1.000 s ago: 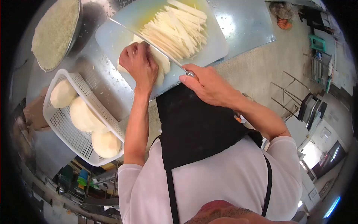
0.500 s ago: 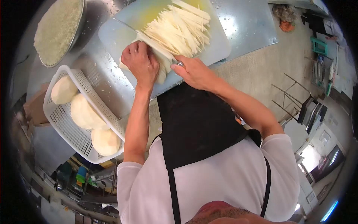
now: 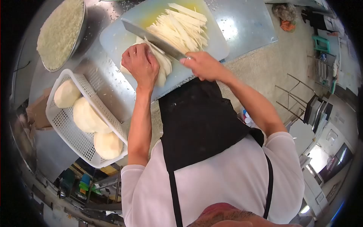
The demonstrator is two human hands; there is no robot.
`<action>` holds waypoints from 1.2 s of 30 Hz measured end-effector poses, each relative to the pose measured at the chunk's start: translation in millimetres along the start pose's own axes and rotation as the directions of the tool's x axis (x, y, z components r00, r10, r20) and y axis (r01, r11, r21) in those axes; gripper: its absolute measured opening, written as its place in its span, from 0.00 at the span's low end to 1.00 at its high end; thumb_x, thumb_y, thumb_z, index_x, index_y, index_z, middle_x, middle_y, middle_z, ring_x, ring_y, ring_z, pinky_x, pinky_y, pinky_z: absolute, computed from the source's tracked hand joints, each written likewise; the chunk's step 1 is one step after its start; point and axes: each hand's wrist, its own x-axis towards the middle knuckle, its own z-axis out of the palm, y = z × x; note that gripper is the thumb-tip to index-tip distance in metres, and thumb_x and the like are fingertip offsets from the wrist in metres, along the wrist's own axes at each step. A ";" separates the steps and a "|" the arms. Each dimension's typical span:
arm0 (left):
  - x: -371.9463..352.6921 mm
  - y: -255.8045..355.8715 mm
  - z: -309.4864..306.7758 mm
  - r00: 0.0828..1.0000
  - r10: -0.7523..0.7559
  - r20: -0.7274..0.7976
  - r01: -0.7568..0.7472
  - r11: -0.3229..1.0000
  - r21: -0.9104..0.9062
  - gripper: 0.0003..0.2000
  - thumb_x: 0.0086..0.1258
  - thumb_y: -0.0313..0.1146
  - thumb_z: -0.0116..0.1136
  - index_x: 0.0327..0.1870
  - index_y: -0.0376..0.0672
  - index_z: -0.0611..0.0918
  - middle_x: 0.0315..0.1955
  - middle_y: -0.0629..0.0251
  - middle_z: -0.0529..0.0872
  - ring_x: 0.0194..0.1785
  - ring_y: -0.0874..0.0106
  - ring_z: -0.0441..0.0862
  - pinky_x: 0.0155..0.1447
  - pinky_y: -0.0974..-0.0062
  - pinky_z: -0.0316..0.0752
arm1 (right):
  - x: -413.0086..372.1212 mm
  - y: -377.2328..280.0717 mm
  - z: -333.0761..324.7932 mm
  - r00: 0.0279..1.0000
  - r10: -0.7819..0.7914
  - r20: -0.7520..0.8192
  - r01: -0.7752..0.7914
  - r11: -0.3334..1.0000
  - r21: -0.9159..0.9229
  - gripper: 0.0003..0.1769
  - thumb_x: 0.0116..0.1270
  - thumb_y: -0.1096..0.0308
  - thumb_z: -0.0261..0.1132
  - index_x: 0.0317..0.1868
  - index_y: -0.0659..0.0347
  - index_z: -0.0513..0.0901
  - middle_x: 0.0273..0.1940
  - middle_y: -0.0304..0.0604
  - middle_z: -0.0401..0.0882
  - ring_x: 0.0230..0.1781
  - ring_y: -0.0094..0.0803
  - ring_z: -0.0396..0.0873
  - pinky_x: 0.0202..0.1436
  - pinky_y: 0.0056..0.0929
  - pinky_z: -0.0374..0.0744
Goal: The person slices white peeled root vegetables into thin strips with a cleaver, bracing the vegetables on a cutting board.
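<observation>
1. The pale slices [image 3: 165, 70] lie stacked on the cutting board [image 3: 213, 49], near its edge on the person's side, partly under the left hand [image 3: 141, 67].
2. The left hand's fingers are curled and drawn together over the slices, pressing down on them. Their tips are hidden by the knuckles, so how far they are tucked under cannot be told. For a safe cut they should stay bent back, with the knuckles as the guide.
3. The right hand [image 3: 203, 65] has its fingers wrapped round the handle of the knife [image 3: 154, 39], thumb close to the blade. That firm grip suits a steady stroke; the wrist is best kept in line with the blade.
4. The blade slants across the board, between the stack and the loose heap of cut strips [image 3: 183, 30]. Each stroke wants the edge upright and a thin, even step inward, so that the strips match.
5. The stack looks slightly fanned, and its layers could slide; light, flat pressure from the left hand should hold them.
6. Left of the board on the worktop [image 3: 249, 22], the bowl [image 3: 81, 32] and the white basket [image 3: 56, 123] stand well clear of the blade.
</observation>
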 end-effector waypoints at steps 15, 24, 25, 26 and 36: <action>-17.0 -4.2 -2.3 1.000 0.020 -0.005 -0.020 1.000 -0.017 0.16 0.57 0.25 0.61 0.48 0.48 0.86 0.45 0.62 0.80 0.55 0.57 0.74 0.65 0.52 0.59 | -62.3 -20.8 30.9 0.985 -0.102 -0.142 0.102 0.995 -0.008 0.22 0.78 0.56 0.63 0.58 0.69 0.81 0.24 0.48 0.77 0.25 0.35 0.76 0.34 0.36 0.76; -14.9 -8.0 0.7 0.999 -0.004 0.047 0.004 1.000 -0.001 0.16 0.56 0.27 0.60 0.47 0.48 0.85 0.45 0.61 0.78 0.58 0.56 0.71 0.65 0.51 0.58 | -46.8 -13.5 39.2 0.980 -0.160 -0.116 0.145 0.981 -0.125 0.21 0.79 0.57 0.60 0.54 0.71 0.80 0.34 0.65 0.83 0.41 0.65 0.82 0.45 0.52 0.78; -15.5 -8.0 0.6 0.999 -0.004 0.044 0.003 1.000 0.012 0.16 0.56 0.28 0.59 0.47 0.48 0.85 0.45 0.61 0.78 0.58 0.57 0.71 0.65 0.51 0.58 | -30.1 -3.0 46.2 0.967 -0.226 -0.121 0.199 0.960 -0.198 0.22 0.79 0.56 0.60 0.57 0.69 0.80 0.36 0.63 0.84 0.43 0.62 0.83 0.46 0.50 0.79; -17.2 -7.2 -0.4 0.999 -0.003 0.040 0.002 1.000 0.024 0.16 0.56 0.28 0.59 0.48 0.48 0.86 0.45 0.62 0.78 0.57 0.57 0.71 0.66 0.51 0.57 | -20.1 1.0 49.9 0.968 -0.220 -0.120 0.194 0.961 -0.199 0.22 0.79 0.56 0.60 0.57 0.69 0.80 0.36 0.63 0.84 0.43 0.62 0.83 0.46 0.50 0.79; -18.7 -8.0 1.5 0.999 -0.032 0.002 0.032 0.999 -0.037 0.15 0.55 0.28 0.58 0.45 0.48 0.86 0.45 0.63 0.79 0.58 0.56 0.71 0.67 0.52 0.56 | -25.8 -7.3 49.7 0.977 -0.178 -0.115 0.166 0.980 -0.114 0.19 0.79 0.57 0.60 0.50 0.69 0.80 0.34 0.64 0.82 0.39 0.64 0.82 0.44 0.51 0.78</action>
